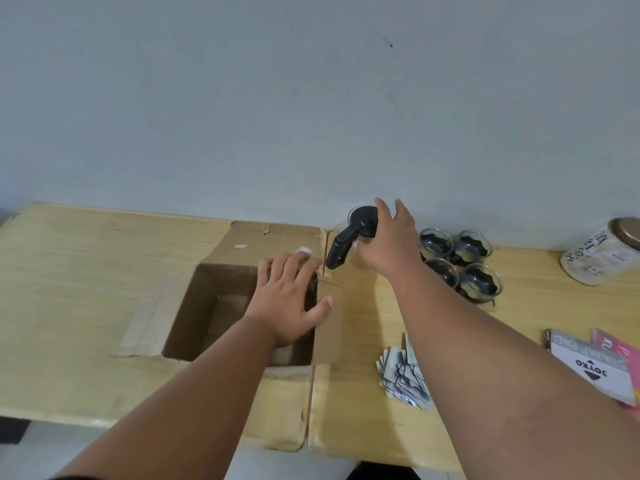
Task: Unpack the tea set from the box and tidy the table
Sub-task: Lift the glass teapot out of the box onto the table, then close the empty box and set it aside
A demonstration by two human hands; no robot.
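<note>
An open brown cardboard box (221, 268) sits mid-table, its inside dim. My left hand (289, 299) lies flat with spread fingers on the box's right wall and flap. A glass teapot with a black lid and handle (349, 237) stands by the wall, right of the box. My right hand (389, 237) is over the teapot's right side, fingers apart; whether it touches the pot is unclear. Several glass cups with black inserts (460, 263) are grouped right of the teapot.
The wooden table (86, 271) is made of two tops with a seam right of the box. A pile of small sachets (403, 375) lies near the front. A stamp pad box (592, 368) and a pink booklet lie at the right, a white jar (599, 252) at the back right.
</note>
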